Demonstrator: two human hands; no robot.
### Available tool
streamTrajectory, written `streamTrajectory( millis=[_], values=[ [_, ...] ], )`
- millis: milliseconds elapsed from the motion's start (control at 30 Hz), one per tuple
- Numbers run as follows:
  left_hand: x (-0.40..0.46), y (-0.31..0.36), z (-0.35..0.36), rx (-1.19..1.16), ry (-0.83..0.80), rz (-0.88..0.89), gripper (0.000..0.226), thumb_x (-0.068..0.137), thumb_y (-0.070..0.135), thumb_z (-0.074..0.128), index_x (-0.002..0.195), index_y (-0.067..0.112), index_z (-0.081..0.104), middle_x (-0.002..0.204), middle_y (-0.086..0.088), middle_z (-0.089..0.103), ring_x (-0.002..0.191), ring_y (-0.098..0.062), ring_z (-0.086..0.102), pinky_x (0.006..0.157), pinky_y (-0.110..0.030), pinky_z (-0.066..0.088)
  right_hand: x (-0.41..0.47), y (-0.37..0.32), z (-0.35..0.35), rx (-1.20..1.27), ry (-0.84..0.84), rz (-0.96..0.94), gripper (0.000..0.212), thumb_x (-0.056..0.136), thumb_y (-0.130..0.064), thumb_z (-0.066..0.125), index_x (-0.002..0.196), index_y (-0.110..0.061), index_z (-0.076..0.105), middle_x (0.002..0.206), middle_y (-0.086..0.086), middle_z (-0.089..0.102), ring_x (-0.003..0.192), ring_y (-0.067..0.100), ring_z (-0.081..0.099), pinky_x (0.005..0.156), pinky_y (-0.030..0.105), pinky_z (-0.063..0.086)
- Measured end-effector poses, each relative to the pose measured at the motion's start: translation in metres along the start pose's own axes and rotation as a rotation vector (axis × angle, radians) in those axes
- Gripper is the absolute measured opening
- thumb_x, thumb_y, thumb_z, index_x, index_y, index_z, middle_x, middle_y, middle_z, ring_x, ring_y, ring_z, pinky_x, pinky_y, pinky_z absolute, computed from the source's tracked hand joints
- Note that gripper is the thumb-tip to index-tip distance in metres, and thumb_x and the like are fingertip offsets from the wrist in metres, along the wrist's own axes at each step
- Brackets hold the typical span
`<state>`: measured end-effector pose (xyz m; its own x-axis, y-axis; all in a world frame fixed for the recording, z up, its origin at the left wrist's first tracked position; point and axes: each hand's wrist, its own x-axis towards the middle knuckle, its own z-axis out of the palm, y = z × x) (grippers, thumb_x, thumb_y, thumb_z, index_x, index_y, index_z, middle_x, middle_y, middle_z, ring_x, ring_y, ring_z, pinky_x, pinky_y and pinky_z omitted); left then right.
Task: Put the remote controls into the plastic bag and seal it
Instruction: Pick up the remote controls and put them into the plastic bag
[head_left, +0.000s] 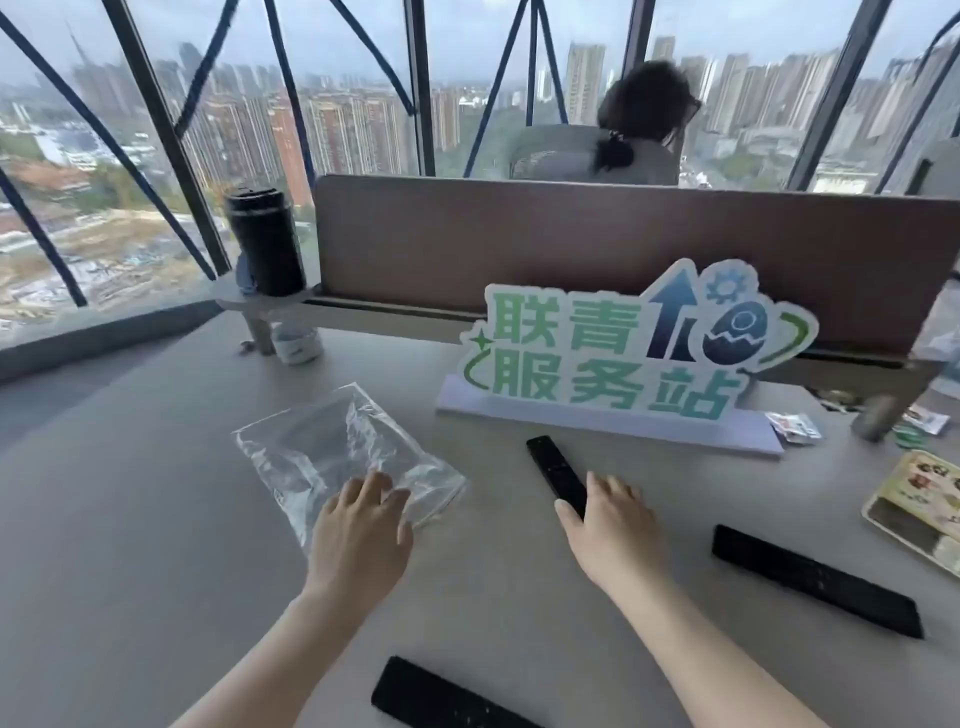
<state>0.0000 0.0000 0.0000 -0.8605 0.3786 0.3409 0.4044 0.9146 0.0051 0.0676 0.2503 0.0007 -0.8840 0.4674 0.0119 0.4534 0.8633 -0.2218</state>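
Observation:
A clear plastic bag lies flat on the grey table. My left hand rests over its near right corner with fingers spread, holding nothing. Three black remote controls lie on the table. The small remote is in the middle, and my right hand covers its near end with fingers apart, touching it but not visibly gripping. A long remote lies to the right. Another remote lies at the bottom between my forearms.
A white and green standing sign is behind the remotes. A black tumbler sits on a small shelf at back left, a bottle below it. Snack packets and a printed tray lie at right. A person sits beyond the divider.

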Motion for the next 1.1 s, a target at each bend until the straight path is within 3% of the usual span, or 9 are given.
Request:
streamTrajectory(
  millis=[100,300,400,500,600,700,867,967,1100],
  values=[
    [-0.009,-0.006,0.002,0.040,-0.016,-0.018,0.013,0.067,0.012,0.076,0.070,0.024,0.071,0.074,0.006,0.064,0.068,-0.021,0.064,0.054,-0.036,0.052,-0.003,-0.001,0.008,-0.013,0.047,0.058,0.049,0.094,-0.050,0.048,0.125,-0.013,0.054,0.127,0.010,0.058,0.117,0.030,0.053,0.092,0.040,0.046],
    [-0.023,-0.006,-0.012,-0.085,-0.014,-0.023,0.015,0.081,0.007,0.057,0.082,0.016,0.070,0.081,-0.001,0.063,0.059,-0.029,0.065,0.051,-0.037,0.050,-0.033,-0.001,0.001,0.289,-0.152,0.149,0.026,0.086,-0.045,0.051,0.085,-0.019,0.048,0.083,0.001,0.061,0.081,0.029,0.064,0.069,0.035,0.045],
    [-0.025,-0.002,-0.023,-0.119,-0.026,-0.013,0.013,0.078,0.005,0.061,0.078,0.015,0.069,0.075,-0.003,0.061,0.055,-0.032,0.065,0.042,-0.035,0.050,-0.067,0.007,-0.025,0.632,-0.188,0.165,0.028,0.083,-0.039,0.055,0.067,-0.018,0.047,0.058,0.000,0.053,0.053,0.023,0.052,0.056,0.032,0.033],
    [-0.029,0.004,-0.036,-0.125,-0.004,0.019,0.017,0.066,0.000,0.072,0.065,0.016,0.067,0.063,-0.001,0.058,0.042,-0.027,0.061,0.032,-0.029,0.044,-0.105,0.018,-0.060,1.036,-0.299,0.152,0.023,0.087,-0.027,0.059,0.069,-0.014,0.052,0.046,-0.001,0.034,0.036,0.014,0.025,0.046,0.026,0.017],
    [-0.036,0.015,-0.053,-0.198,0.082,0.070,0.013,0.079,0.006,0.062,0.067,0.011,0.063,0.068,-0.005,0.055,0.049,-0.031,0.060,0.039,-0.033,0.044,-0.135,0.011,-0.085,1.047,-0.552,0.073,0.022,0.088,-0.026,0.057,0.073,-0.010,0.055,0.048,-0.003,0.023,0.043,0.014,0.014,0.045,0.027,0.011],
    [-0.046,0.026,-0.063,-0.280,0.143,0.079,0.022,0.090,0.015,0.046,0.077,0.007,0.061,0.075,-0.006,0.050,0.060,-0.033,0.056,0.049,-0.035,0.038,-0.142,-0.016,-0.083,0.937,-0.655,0.053,0.028,0.087,-0.034,0.062,0.069,-0.012,0.062,0.047,-0.005,0.023,0.042,0.012,0.014,0.044,0.025,0.012],
    [-0.065,0.028,-0.071,-0.362,0.151,0.066,0.023,0.092,0.019,0.045,0.079,0.009,0.062,0.079,-0.004,0.051,0.064,-0.031,0.054,0.052,-0.031,0.035,-0.137,-0.064,-0.047,1.105,-0.559,0.076,0.025,0.088,-0.034,0.068,0.072,-0.015,0.063,0.049,-0.005,0.051,0.035,0.008,0.021,0.036,0.019,0.015],
    [-0.072,0.023,-0.069,-0.402,0.161,0.026,0.025,0.092,0.018,0.045,0.073,0.009,0.058,0.074,0.000,0.044,0.060,-0.026,0.046,0.052,-0.030,0.033,-0.139,-0.068,-0.036,1.206,-0.389,0.129,0.019,0.093,-0.021,0.062,0.094,-0.004,0.071,0.064,0.001,0.069,0.035,0.009,0.028,0.034,0.018,0.020],
    [-0.078,0.020,-0.068,-0.459,0.163,-0.003,0.025,0.094,0.020,0.046,0.079,0.011,0.064,0.079,-0.005,0.056,0.066,-0.028,0.057,0.054,-0.032,0.038,-0.152,-0.037,-0.034,0.847,-0.084,0.052,0.020,0.090,-0.022,0.057,0.082,-0.016,0.074,0.070,-0.001,0.074,0.053,0.010,0.058,0.055,0.026,0.045]
  ],
)
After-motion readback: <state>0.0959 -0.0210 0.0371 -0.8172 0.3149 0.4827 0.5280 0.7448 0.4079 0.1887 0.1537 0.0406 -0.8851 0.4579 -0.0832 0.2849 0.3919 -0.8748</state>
